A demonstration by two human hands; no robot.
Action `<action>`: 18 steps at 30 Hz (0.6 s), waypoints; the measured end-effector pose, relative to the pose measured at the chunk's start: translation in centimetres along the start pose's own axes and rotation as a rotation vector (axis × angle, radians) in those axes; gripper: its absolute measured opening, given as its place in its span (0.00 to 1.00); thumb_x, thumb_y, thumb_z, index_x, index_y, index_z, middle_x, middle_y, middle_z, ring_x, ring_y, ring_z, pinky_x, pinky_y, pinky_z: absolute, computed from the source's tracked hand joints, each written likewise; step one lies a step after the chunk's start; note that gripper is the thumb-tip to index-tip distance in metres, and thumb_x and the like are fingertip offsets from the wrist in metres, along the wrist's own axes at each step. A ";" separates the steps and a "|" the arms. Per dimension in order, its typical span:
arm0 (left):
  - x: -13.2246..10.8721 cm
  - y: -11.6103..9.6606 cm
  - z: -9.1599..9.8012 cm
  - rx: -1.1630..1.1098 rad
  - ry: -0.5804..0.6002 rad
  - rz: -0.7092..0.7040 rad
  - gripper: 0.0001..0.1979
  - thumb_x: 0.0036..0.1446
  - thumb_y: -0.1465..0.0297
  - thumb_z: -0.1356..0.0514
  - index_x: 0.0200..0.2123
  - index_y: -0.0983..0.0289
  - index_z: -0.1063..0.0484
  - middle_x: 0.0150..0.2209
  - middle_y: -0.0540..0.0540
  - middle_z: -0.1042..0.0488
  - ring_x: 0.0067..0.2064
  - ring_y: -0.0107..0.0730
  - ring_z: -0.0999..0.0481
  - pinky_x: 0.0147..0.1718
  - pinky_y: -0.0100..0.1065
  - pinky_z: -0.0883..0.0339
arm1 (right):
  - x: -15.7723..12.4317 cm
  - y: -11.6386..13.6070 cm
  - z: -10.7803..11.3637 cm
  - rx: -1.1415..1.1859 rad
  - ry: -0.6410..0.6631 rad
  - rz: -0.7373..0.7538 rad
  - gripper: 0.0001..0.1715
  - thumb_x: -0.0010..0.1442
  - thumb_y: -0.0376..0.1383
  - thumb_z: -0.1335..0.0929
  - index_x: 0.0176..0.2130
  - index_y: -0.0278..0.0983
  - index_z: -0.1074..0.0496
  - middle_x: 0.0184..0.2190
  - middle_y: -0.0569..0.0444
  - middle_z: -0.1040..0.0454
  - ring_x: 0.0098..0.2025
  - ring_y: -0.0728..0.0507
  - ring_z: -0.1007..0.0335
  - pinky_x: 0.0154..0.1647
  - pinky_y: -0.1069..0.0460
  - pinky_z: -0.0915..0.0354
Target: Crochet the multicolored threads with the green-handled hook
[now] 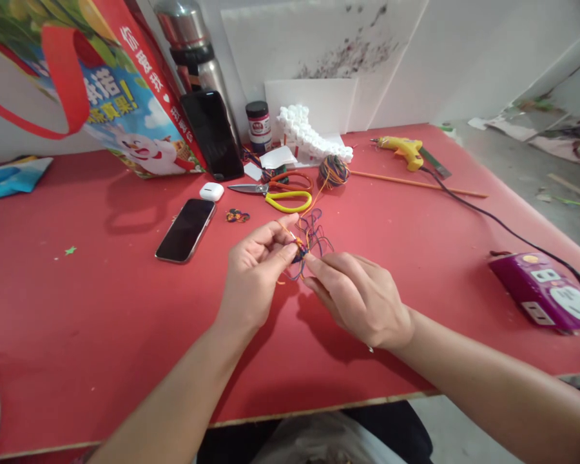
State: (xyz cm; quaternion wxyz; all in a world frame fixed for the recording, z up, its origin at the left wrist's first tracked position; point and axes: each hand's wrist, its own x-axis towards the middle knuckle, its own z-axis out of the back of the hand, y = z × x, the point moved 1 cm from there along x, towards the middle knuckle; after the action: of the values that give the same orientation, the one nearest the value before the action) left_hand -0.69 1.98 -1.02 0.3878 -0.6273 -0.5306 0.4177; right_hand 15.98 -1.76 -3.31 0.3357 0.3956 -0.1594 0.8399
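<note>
Over the middle of the red table, my left hand and my right hand meet fingertip to fingertip. Both pinch a small knotted bundle of multicoloured thread. Loose loops of the thread trail behind the hands towards a ball of the same thread at the back. Thumb and forefinger of my left hand are pressed on the knot from the left. My right hand's fingers are closed on it from the right.
A dark phone and a white earbud case lie left of the hands. Yellow-handled scissors, a small thread scrap, a yellow glue gun with its cable, a purple power strip, a printed bag and a steel flask surround them.
</note>
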 end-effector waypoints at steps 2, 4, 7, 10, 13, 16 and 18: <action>0.0 0.2 0.2 0.081 0.011 -0.047 0.17 0.52 0.77 0.27 0.46 0.59 0.11 0.32 0.48 0.26 0.32 0.20 0.29 0.32 0.21 0.32 | -0.1 0.0 0.0 -0.005 0.008 -0.012 0.11 0.76 0.29 0.33 0.56 0.29 0.30 0.33 0.47 0.18 0.29 0.41 0.23 0.28 0.47 0.25; 0.1 0.2 0.3 0.143 0.017 -0.069 0.16 0.54 0.75 0.29 0.47 0.59 0.11 0.33 0.49 0.27 0.33 0.21 0.30 0.32 0.23 0.32 | -0.1 0.0 0.1 0.011 0.010 -0.020 0.12 0.76 0.29 0.33 0.57 0.28 0.30 0.34 0.46 0.18 0.29 0.41 0.23 0.28 0.47 0.26; 0.1 0.1 0.4 0.273 0.031 -0.110 0.17 0.56 0.74 0.31 0.50 0.61 0.12 0.33 0.49 0.28 0.33 0.24 0.30 0.32 0.26 0.33 | -0.1 -0.1 0.4 0.089 0.008 -0.078 0.11 0.75 0.29 0.33 0.56 0.29 0.29 0.35 0.45 0.17 0.30 0.42 0.22 0.28 0.48 0.26; 0.2 0.0 0.4 0.418 0.061 -0.169 0.18 0.57 0.74 0.32 0.51 0.62 0.13 0.35 0.50 0.28 0.33 0.25 0.31 0.32 0.29 0.34 | 0.0 -0.4 0.9 0.195 0.015 -0.169 0.10 0.75 0.29 0.33 0.55 0.32 0.28 0.36 0.45 0.17 0.31 0.43 0.20 0.30 0.50 0.26; 0.4 -0.1 0.6 0.506 0.067 -0.215 0.20 0.58 0.74 0.34 0.53 0.62 0.14 0.35 0.51 0.28 0.33 0.26 0.31 0.31 0.30 0.35 | 0.1 -0.7 1.4 0.294 0.017 -0.216 0.11 0.74 0.28 0.33 0.55 0.33 0.26 0.38 0.45 0.16 0.33 0.43 0.19 0.31 0.51 0.26; 0.5 -0.2 0.8 0.561 0.071 -0.237 0.20 0.59 0.74 0.36 0.53 0.61 0.13 0.35 0.51 0.29 0.32 0.26 0.32 0.31 0.30 0.36 | 0.3 -1.0 1.8 0.357 0.032 -0.240 0.11 0.74 0.27 0.33 0.54 0.33 0.25 0.37 0.45 0.17 0.33 0.44 0.19 0.33 0.51 0.25; 0.5 -0.3 0.8 0.581 0.095 -0.252 0.19 0.60 0.74 0.36 0.52 0.61 0.13 0.34 0.51 0.30 0.32 0.26 0.32 0.32 0.30 0.36 | 0.6 -1.1 2.2 0.407 0.052 -0.287 0.10 0.74 0.28 0.33 0.51 0.34 0.23 0.35 0.47 0.17 0.33 0.45 0.20 0.34 0.52 0.26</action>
State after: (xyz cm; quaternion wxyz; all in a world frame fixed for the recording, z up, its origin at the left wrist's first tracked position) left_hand -1.46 2.55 -1.07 0.6235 -0.4386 -0.4441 0.4708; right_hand 17.74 -1.87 -1.46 0.3688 0.4519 0.0793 0.8084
